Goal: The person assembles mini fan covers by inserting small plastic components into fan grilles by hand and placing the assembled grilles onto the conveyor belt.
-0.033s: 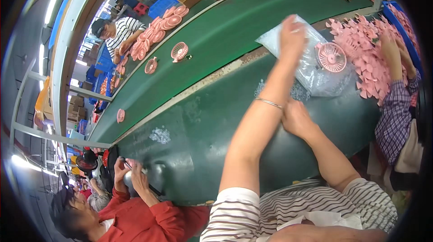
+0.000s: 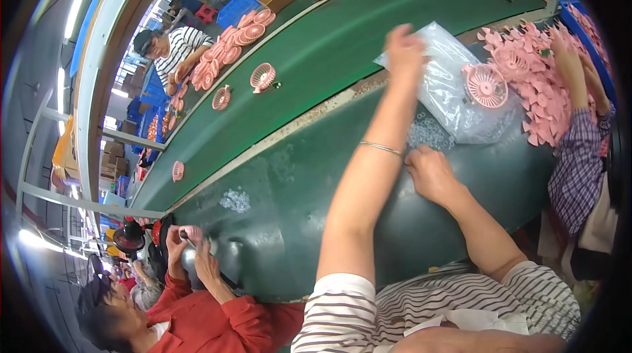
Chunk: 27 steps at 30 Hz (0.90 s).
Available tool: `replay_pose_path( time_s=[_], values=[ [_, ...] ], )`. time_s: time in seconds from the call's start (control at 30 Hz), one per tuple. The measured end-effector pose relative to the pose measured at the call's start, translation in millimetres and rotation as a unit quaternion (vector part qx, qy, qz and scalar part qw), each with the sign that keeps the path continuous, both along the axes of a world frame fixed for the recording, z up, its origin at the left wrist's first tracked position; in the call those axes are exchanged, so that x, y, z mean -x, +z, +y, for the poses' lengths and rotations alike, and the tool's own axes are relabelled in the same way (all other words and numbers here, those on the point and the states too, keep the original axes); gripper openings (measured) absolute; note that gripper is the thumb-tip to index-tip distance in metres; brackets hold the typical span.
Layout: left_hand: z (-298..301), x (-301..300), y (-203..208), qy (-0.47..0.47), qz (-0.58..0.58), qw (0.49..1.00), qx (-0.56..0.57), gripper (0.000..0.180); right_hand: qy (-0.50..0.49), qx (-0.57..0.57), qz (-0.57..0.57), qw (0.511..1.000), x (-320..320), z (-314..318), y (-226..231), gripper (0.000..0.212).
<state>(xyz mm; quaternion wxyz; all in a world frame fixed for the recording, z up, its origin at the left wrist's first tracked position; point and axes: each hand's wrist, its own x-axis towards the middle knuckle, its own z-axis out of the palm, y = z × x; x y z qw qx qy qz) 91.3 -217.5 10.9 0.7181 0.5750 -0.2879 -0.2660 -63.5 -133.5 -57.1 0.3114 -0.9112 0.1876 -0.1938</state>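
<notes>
The small clear rings [image 2: 429,132] lay on the bench [image 2: 316,182] just beyond the curled right hand [image 2: 432,172], nearer than the blurred left hand [image 2: 403,53] near the plastic bag [image 2: 454,76]; whether either hand gripped something, I could not tell.

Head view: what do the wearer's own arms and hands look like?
Short white sleeves with dark horizontal stripes. Left hand and right hand are both ungloved. A thin, silver-coloured bangle circles the left forearm; none shows on the right.
</notes>
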Motion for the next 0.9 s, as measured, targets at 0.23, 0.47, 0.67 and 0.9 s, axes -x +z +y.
replay_pose_path(
  time_s=[0.23, 0.47, 0.67, 0.9],
  values=[
    [135.1, -290.5, -58.3, 0.639, -0.068, 0.72, -0.262, 0.048, -0.006, -0.043, -0.004, 0.999, -7.4, 6.7, 8.9, 0.005],
    [146.7, -312.3, -49.4, 0.553, -0.17, 0.703, -0.415, 0.032, -0.003, -0.111, -0.047, 0.993, -5.5, 1.9, 15.6, 0.011],
    [196.2, -248.1, -45.9, 0.398, -0.327, 0.85, -0.108, 0.027, -0.009, -0.091, -0.098, 0.991, -6.5, 7.6, 15.2, 0.01],
    [240.7, 13.9, -14.7, 0.135, -0.138, 0.976, -0.099, 0.022, -0.063, -0.251, -0.201, 0.945, -2.7, -1.0, 17.7, 0.01]
  ],
)
